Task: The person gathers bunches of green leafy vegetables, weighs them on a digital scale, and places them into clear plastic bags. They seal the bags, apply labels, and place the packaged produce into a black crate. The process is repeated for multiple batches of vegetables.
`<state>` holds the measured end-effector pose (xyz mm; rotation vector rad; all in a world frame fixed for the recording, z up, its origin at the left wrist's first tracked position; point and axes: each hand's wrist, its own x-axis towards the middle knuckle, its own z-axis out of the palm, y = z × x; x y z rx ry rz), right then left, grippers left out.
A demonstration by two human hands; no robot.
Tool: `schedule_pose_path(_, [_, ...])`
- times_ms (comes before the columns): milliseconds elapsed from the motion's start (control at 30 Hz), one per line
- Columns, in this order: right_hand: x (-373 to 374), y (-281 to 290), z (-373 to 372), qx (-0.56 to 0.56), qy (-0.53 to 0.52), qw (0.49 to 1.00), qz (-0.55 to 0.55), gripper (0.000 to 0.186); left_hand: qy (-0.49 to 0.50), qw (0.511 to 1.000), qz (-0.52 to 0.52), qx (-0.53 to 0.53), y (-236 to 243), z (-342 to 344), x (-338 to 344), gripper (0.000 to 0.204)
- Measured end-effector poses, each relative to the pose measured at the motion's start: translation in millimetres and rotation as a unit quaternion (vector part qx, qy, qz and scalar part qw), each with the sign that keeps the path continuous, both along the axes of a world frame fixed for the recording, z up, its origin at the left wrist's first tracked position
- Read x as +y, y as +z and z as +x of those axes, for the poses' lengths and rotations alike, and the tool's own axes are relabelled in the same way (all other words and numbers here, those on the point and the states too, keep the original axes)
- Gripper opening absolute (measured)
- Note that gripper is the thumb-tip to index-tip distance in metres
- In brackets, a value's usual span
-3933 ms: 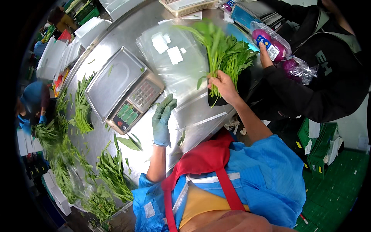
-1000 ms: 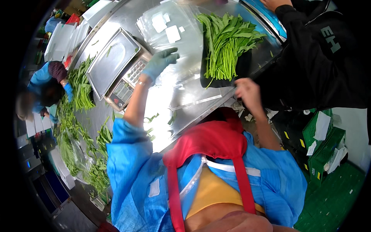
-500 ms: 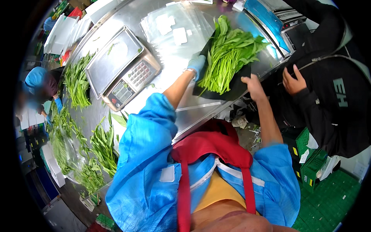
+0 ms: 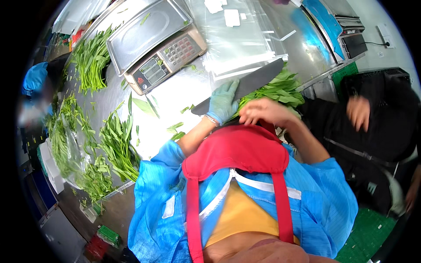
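My gloved left hand (image 4: 222,101) is closed on a black sheet (image 4: 258,79), which is tilted up near the table's front edge, close to my body. A bunch of leafy green stalks (image 4: 280,87) lies along the sheet, partly hidden by it. My bare right hand (image 4: 267,113) is over the stalks beside my left hand, fingers loosely curled and apart; whether it touches them is unclear. A metal scale (image 4: 147,35) with a keypad sits beyond my left hand, and a stack of clear plastic bags (image 4: 228,48) with white labels lies behind the sheet.
More bunches of greens (image 4: 87,65) and loose leaves (image 4: 96,177) cover the steel table's (image 4: 309,59) left side. A co-worker in black (image 4: 359,166) is close on the right, another in a blue cap (image 4: 35,79) at the far left. A blue machine (image 4: 320,22) stands back right.
The black sheet and stalks have been drawn toward my body, the sheet now angled up. My right hand moved left over the stalks. The co-worker in black shifted lower in view.
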<state>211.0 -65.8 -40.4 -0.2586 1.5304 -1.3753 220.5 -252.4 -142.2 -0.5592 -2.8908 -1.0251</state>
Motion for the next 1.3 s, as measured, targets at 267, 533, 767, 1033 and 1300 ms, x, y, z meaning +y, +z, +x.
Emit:
schedule_pose_path(267, [-10, -61, -143, 0.311, 0.196, 0.904, 0.219, 0.068, -0.069, 0.995, 0.070, 0.028, 18, 14, -8, 0.057])
schedule_pose_path(533, [-49, -55, -132, 0.337, 0.490, 0.726, 0.345, 0.093, -0.077, 0.965, 0.145, -0.206, 12, 58, -50, 0.023])
schedule_pose_path(767, [-32, -6, -102, 0.247, 0.380, 0.838, 0.305, 0.075, 0.014, 0.983, 0.169, -0.066, 60, 55, -59, 0.013])
schedule_pose_path(1033, [11, 13, -46, 0.143, 0.121, 0.962, 0.201, 0.065, -0.022, 0.987, 0.114, -0.114, 75, -26, -43, 0.014])
schedule_pose_path(1300, [94, -32, -35, 0.087, -0.024, 0.965, 0.246, 0.076, -0.103, 0.986, 0.123, -0.038, 51, -77, 42, 0.018])
